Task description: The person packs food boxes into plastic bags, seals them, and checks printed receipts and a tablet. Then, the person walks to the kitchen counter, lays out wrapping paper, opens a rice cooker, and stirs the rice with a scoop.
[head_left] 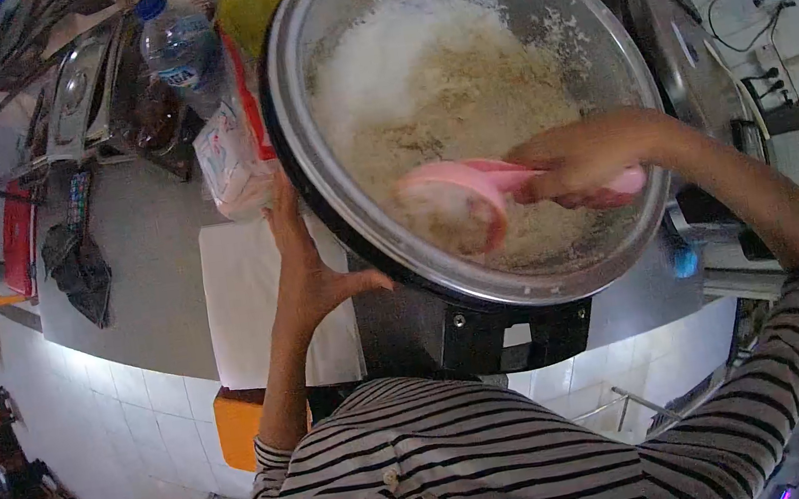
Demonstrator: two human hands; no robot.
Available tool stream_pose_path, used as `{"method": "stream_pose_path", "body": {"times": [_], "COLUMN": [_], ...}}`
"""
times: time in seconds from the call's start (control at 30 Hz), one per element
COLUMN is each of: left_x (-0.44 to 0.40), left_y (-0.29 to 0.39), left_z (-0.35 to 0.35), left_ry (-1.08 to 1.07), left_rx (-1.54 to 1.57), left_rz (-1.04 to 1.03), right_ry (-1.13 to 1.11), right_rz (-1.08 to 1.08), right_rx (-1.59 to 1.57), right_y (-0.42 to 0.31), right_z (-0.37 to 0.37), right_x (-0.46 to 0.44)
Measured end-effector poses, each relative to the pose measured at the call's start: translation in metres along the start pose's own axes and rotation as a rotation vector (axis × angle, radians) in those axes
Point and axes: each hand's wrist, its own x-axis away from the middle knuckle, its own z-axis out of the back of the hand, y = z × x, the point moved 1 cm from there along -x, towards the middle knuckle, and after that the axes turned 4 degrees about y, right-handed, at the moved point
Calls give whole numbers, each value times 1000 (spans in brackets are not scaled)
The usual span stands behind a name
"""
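Observation:
A big round metal bowl [296, 91] with a black outer shell is tilted in front of me. White powder [365, 67] and a tan, crumbly mass [484, 87] fill its bottom. My right hand [585, 159] is inside the bowl, closed round the handle of a pink scoop [499, 178]. The scoop's mouth lies against the tan mass, with some of the powder in it. At the bowl's lower left side, my left hand [310, 261] has its thumb spread toward the black shell. Its fingers stretch upward beside the bowl; their tips are partly hidden.
Left of the bowl are a plastic bottle [177, 52] with a blue cap and a printed plastic bag [232, 165]. A white sheet [240, 301] lies on the grey counter [141, 243]. Metal racks [81, 89] stand farther left. Wall sockets with cords [771, 84] are at right.

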Motion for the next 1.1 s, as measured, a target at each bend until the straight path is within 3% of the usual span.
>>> {"method": "stream_pose_path", "body": {"times": [0.03,0.23,0.37,0.47,0.6,0.73,0.87,0.93,0.97,1.1], "left_x": [1,-1,0,0,-1,0,26,48,60,100], "left_y": [1,1,3,6,11,21,23,-12,-27,-98], "left_z": [1,-2,3,3,7,24,69,88,101,137], "left_ry": [4,15,26,38,40,-16,68,61,15,-239], "left_rx": [11,31,-39,-22,-118,-25,-139,-190,-221,-479], "left_rz": [9,4,-12,-23,-43,-165,-123,-60,-39,-23], "right_ry": [-57,123,-36,-114,-30,154,-96,-401,-451,-356], "right_rz": [-23,157,-34,-33,-149,123,317,566,615,722], "right_rx": [-36,97,-169,-377,-479,-669,-1459,-1418,-1465,-1731], "right_y": [0,6,4,33,41,47,73,108,109,76], "right_z": [2,-5,11,22,25,13,1,3,-2,-66], "right_x": [4,-8,24,16,31,54,62,59,65,101]}}
